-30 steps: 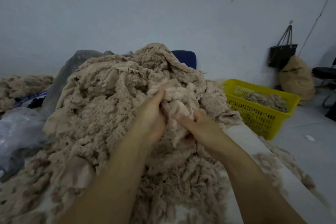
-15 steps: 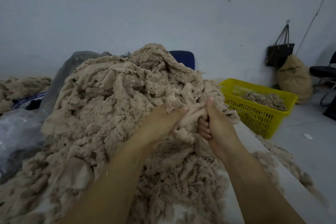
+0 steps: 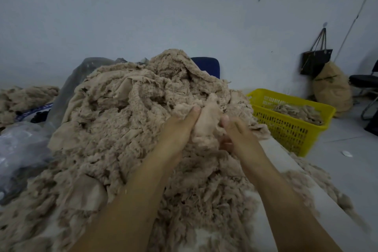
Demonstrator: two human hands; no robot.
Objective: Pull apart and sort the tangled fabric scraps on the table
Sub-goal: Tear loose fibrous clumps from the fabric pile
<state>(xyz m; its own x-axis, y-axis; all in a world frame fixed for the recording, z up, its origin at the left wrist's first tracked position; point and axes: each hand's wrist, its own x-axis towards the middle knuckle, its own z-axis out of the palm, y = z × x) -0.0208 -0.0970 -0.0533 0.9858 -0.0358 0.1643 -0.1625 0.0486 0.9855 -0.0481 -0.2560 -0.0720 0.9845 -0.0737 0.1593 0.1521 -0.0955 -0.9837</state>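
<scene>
At pile front: left hand [image 3: 180, 127] and right hand [image 3: 239, 131] each pinch same pale scrap [image 3: 206, 120], opposing grips for separation. Yellow basket [image 3: 286, 129] alongside, likely sorted-scrap destination.

The heap of fabric scraps [image 3: 126, 120] is made up of matt beige cloth, frayed and fuzzy at the torn edges, with a few smoother flat pieces among them. A paler, softer scrap [image 3: 206, 122] is seen between the hands. The basket [image 3: 286, 131] is moulded in glossy yellow perforated plastic. Crinkled translucent plastic sheeting [image 3: 18, 145] is seen at the left. The table [image 3: 276, 155] is surfaced smooth and white.
</scene>
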